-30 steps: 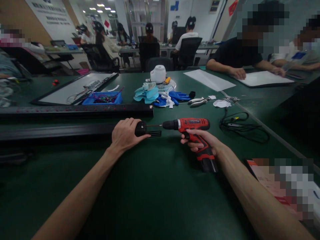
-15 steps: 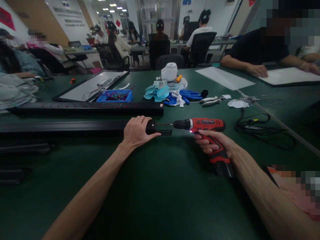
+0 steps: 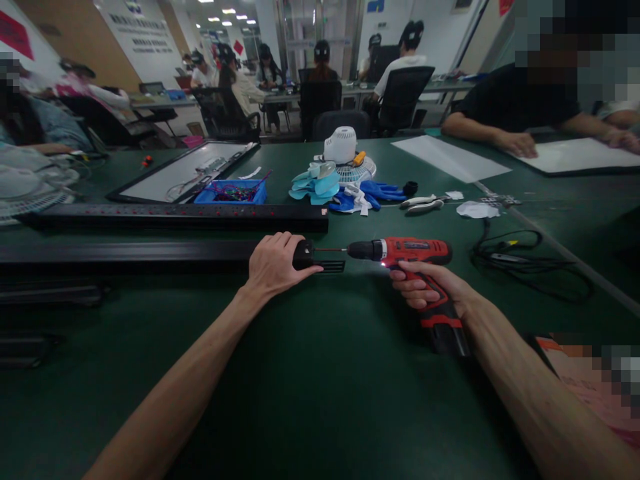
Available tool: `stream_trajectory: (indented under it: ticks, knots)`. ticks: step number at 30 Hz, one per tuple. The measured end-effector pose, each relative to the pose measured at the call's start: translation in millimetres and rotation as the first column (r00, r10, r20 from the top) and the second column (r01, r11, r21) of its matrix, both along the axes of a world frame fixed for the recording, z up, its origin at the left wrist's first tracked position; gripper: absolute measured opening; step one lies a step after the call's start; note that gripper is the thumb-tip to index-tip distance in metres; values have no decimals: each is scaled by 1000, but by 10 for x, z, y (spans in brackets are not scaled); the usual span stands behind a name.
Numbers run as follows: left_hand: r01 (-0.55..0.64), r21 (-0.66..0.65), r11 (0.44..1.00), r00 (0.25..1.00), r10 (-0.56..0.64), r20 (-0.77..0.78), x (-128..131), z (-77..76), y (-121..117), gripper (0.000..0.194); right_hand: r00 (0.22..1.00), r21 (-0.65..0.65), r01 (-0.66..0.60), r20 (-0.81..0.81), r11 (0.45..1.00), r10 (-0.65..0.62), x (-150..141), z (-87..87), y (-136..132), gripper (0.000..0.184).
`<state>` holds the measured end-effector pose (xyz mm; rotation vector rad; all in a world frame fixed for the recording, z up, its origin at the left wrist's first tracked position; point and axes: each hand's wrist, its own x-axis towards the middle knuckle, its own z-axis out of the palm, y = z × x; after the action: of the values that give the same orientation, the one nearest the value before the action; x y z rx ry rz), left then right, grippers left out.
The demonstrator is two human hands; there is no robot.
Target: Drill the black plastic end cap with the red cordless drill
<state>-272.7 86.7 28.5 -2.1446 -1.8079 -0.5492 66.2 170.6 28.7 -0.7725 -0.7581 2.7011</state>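
Observation:
A long black bar-shaped housing (image 3: 150, 253) lies across the green table, its right end under my left hand (image 3: 274, 263). That hand wraps over the end, thumb along the near side. A black slotted piece (image 3: 331, 266) juts out beside the thumb. My right hand (image 3: 425, 283) grips a red and black cordless drill (image 3: 417, 249) by its handle, index finger at the trigger, with a small light lit. From the drill's chuck a long thin bit (image 3: 330, 250) points left and reaches the housing's end face. The contact point itself is too small to make out.
Behind lies a second black bar (image 3: 200, 217). Beyond it are a blue box of wires (image 3: 233, 192), a fan (image 3: 341, 147), blue gloves (image 3: 375, 193) and pliers (image 3: 424, 203). A coiled black cable (image 3: 530, 260) lies right. A co-worker's hand (image 3: 519, 143) rests at the far right.
The whole view has shifted very slightly. Both hands, the drill and the housing keep the same positions relative to one another.

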Motion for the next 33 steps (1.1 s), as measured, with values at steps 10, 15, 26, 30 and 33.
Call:
stream_trajectory:
  ticks: [10,15,26,30,33]
  knots:
    - [-8,-16,1000,1000,9,24,4,1,0,70,1000,-5,0,-11,1000,0,3,-4,6,24]
    - [-4,-16,1000,1000,4,20,-2,-1,-2,70,1000,7,-8,-12,1000,8,12,0,7,23]
    - [6,-24,1000,1000,-5,10,-10,9,2,70,1000,0,4,1,1000,-4,14,3,13,24]
    - [9,-23,1000,1000,-9,17,-8,12,-1,69,1000,-8,14,14,1000,-14,15,17,9,23]
    - [7,-19,1000,1000,-7,22,-7,10,-2,69,1000,2,4,17,1000,-4,23,22,20,24]
